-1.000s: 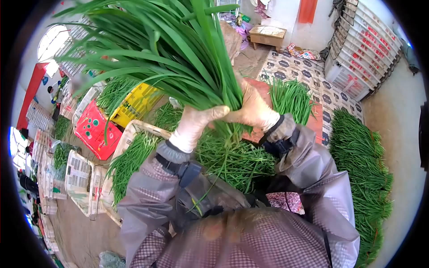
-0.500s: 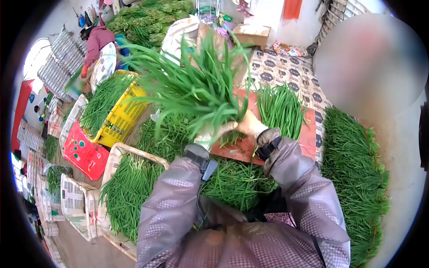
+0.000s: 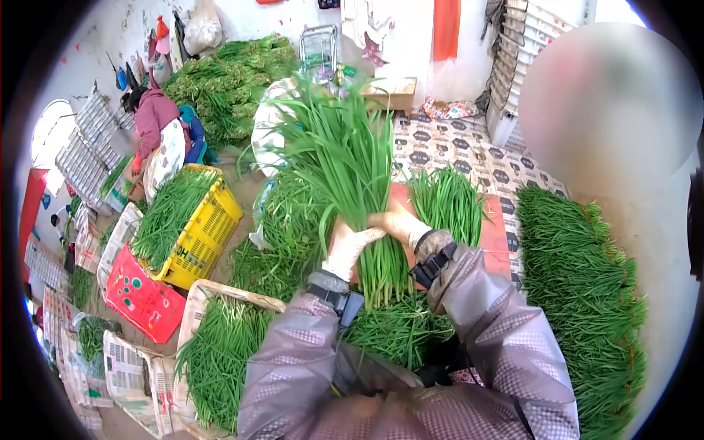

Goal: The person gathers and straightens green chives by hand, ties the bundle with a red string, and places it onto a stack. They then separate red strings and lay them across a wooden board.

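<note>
Nearest, the person's shiny purple-grey sleeves (image 3: 286,367) reach forward from the bottom of the view, with dark bands at the wrists. Beneath the forearms lies a heap of loose green stalks (image 3: 400,330); to the left, a pale crate (image 3: 192,312) is filled with more.

Above the heap, both hands, in pale gloves, are closed around the middle of a bundle of long green leaves (image 3: 345,158). The left hand (image 3: 346,248) wraps its left side, the thumb lying across the front towards the other hand. The right hand (image 3: 402,224) grips from the right, its fingers curled in and meeting the left thumb. The bundle stands roughly upright, its leaves fanning up and leftward, its paler stalks hanging below the grip.

Behind the hands is a red worktop (image 3: 497,238), bearing a smaller pile of greens (image 3: 447,202) just right of the bundle. A long row of greens (image 3: 579,315) runs down the right side.

Farther left, a yellow crate (image 3: 209,235) full of greens tilts beside a red crate (image 3: 144,297). Beyond them, another person (image 3: 155,121) bends forward near a large mound of greens (image 3: 231,88) by the wall.
</note>
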`<state>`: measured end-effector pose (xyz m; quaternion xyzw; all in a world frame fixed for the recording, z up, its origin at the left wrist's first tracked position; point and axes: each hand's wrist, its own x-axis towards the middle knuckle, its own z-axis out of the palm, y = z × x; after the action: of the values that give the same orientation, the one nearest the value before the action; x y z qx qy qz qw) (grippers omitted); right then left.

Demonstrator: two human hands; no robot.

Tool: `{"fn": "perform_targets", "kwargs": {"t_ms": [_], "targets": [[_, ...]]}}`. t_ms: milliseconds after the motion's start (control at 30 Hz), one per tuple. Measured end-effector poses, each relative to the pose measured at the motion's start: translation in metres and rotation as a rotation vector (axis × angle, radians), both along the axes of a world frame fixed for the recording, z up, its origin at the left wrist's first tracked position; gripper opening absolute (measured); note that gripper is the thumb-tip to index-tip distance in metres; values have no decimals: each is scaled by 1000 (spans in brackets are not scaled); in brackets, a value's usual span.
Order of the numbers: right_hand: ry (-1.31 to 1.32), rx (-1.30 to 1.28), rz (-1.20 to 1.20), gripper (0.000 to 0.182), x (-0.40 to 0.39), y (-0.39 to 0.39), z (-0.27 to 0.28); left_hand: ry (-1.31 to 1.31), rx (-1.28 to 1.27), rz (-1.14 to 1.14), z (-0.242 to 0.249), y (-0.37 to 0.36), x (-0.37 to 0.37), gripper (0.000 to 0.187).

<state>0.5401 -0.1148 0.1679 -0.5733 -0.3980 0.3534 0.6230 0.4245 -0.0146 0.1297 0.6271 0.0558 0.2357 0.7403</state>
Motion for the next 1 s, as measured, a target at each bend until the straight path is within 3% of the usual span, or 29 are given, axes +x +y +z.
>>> {"fn": "perform_targets", "kwargs": {"t_ms": [33,167,267,300,367,400,467,533,600,633,667,700,733,767,833,867,967,1000], "targets": [[90,12,-8,50,-8,-3,1,-37,-119,-11,-2,-5,-4,62],[-120,-33,-97,53,-39,-13,-14,-7,-474,-43,-9,-35,-35,58],[19,2,-68,66,-71,-27,14,-48,-544,23,-5,-54,-57,56],[-104,-57,-67,71,-79,-31,20,-53,-568,33,-8,-57,-63,55],[-353,-167,-67,82,-89,-39,31,-130,-513,91,-28,-57,-66,49],[-470,-234,-75,100,-90,-40,33,-71,-389,148,-40,-53,-65,44],[-567,-187,-98,110,-98,-45,36,-48,-260,230,-42,-58,-66,26],[-619,-198,-141,124,-105,-52,41,-129,150,319,-70,-53,-49,51],[-608,-134,-206,125,-108,-55,35,-345,-1060,-155,-58,-63,-54,64],[-600,-104,-243,126,-106,-56,26,-147,-602,-104,-60,-64,-55,61],[-341,-27,-168,122,-98,-54,8,39,-141,-38,-62,-66,-56,60],[-591,8,-268,105,-104,-62,22,359,611,102,-60,-63,-60,64],[-400,36,-255,90,-103,-61,14,462,665,187,-22,-82,-73,78],[-206,63,-239,76,-103,-62,4,475,716,216,-6,-93,-79,79],[-44,34,-219,58,-106,-75,12,496,816,277,17,-111,-86,83],[40,19,-208,50,-107,-81,14,440,765,219,31,-119,-93,95],[355,148,-137,33,-108,-96,11,303,902,204,8,-119,-87,120],[357,154,-115,37,-107,-102,16,299,876,191,11,-122,-92,121]]}}
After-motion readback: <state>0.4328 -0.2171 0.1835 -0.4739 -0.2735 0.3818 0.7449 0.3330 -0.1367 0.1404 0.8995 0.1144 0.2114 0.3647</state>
